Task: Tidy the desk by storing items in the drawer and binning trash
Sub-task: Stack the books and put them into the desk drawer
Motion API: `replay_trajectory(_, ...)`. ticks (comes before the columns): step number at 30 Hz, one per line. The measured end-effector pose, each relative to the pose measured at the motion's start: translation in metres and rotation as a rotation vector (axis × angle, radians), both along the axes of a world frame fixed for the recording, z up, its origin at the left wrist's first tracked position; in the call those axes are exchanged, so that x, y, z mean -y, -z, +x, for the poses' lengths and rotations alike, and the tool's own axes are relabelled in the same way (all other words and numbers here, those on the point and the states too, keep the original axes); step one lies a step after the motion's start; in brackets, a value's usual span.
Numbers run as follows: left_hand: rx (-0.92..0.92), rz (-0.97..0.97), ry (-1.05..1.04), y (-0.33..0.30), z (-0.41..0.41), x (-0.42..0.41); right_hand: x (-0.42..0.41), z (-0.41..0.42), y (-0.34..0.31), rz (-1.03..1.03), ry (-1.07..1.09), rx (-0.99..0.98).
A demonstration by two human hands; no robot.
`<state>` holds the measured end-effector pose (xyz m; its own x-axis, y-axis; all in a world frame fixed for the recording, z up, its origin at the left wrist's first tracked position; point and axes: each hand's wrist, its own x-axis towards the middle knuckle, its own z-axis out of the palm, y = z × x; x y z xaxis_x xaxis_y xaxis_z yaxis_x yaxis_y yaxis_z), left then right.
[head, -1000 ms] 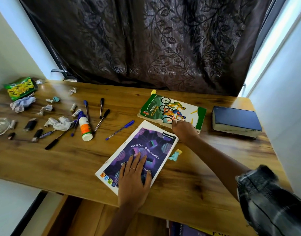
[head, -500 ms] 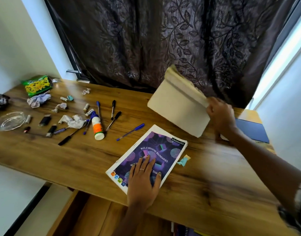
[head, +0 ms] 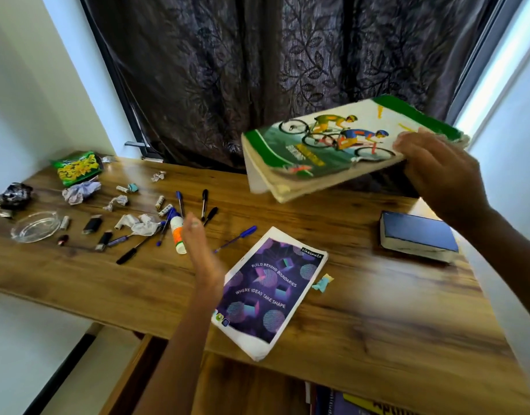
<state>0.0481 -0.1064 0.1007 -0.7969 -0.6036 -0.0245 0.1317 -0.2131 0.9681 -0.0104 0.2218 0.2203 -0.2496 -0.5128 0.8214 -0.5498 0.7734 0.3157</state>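
My right hand grips the right edge of a green cycling book and holds it tilted in the air above the back of the desk. My left hand hovers edge-on with straight fingers, just left of the purple notebook, which lies flat near the front edge. A thick blue book lies at the right. The drawer stands open below the front edge, with books at its right end.
Pens, a glue bottle, lighters, crumpled papers, a green snack packet and a glass ashtray lie scattered on the left half. A small teal scrap sits beside the notebook. A dark curtain hangs behind.
My right hand lifted the cycling book off the desk, flipped it and raised it to the right. My left hand came off the purple notebook and rose beside it.
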Motion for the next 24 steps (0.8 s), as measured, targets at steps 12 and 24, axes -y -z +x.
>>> replay_trajectory(12, -0.121, 0.268, 0.668, -0.069, 0.018, -0.004, 0.027, 0.022, 0.026, 0.074, -0.098, -0.012)
replay_trajectory(24, 0.532, 0.229, 0.172, 0.065, 0.082, -0.011, 0.086, 0.025, 0.144, 0.14, -0.143, 0.335)
